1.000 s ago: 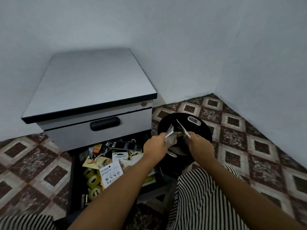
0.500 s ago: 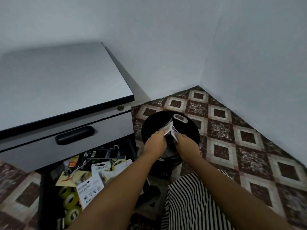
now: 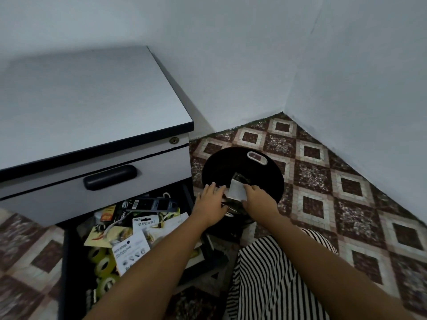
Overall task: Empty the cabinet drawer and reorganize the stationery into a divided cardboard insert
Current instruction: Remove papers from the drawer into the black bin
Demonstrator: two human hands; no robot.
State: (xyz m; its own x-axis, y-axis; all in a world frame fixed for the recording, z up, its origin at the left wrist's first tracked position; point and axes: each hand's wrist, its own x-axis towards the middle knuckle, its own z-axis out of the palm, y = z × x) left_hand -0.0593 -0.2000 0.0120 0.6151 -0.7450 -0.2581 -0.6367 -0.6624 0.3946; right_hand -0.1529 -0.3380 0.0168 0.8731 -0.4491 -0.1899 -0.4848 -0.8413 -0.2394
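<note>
- The right hand [image 3: 258, 197] pinched a piece of white paper [image 3: 236, 191] by its right edge, its grip closed on it with thumb and fingertips.
- Half a second earlier both hands had held the paper between them. Now the left hand [image 3: 211, 202] had let go, its fingers nearly straight and slightly spread, its grip open. Whether its fingertips still touched the paper could not be told.
- The paper sat lower than before, over the near part of the round black bin [image 3: 242, 167], with something dark and crumpled under it between the two hands.
- The bin stood on the tiled floor [image 3: 323, 181], just beside the right front corner of the grey cabinet [image 3: 92, 107]. A white oval tab [image 3: 257, 157] lay near the far edge of its top.
- The lower drawer [image 3: 64, 262] was pulled out and full, as before.
- A card marked "STAPLER SET" [image 3: 145, 222] lay near the drawer's middle, and a black pack [image 3: 152, 203] lay towards its back.
- Yellow-green tape rolls [image 3: 104, 265] lay along its left side, towards the front.
- The upper drawer was closed, its black handle [image 3: 110, 177] above the open one.
- The left forearm crossed the right side of the open drawer.
- Striped trousers [image 3: 265, 273] showed at the bottom, just right of the drawer.
- Compared with a second ago, the view had swung right, so more of the corner of the walls showed.
</note>
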